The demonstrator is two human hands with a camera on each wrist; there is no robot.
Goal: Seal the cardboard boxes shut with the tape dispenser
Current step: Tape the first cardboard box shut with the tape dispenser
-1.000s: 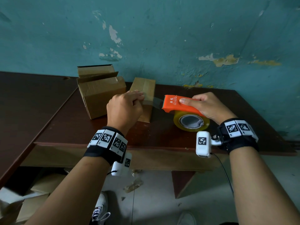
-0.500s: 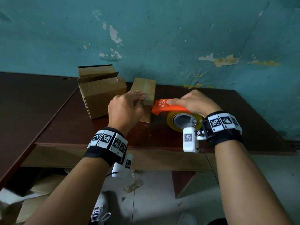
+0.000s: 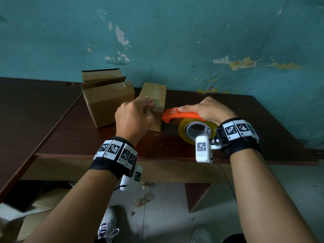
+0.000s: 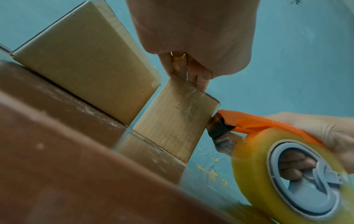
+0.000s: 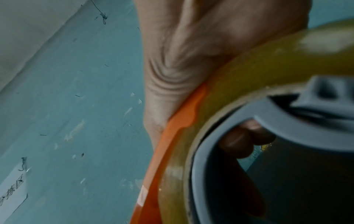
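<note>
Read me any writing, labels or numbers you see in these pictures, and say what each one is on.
Orange tape dispenser: small white print on its top, too small to read.
Paper sign on the wall, right wrist view: handwritten characters cut off at the edge; one looks like "区", the rest unreadable.
Wristband markers: black-and-white square codes, no words.
Cardboard boxes: no print visible.

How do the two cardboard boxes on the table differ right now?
The larger box has flaps standing open; the smaller box is closed, with clear tape along its top seam. The larger box sits to the left, untouched; the smaller box has the left hand resting fingers on top, while the right hand holds the tape dispenser against its right side. Both are plain brown cardboard on the dark table, near the wall.
</note>
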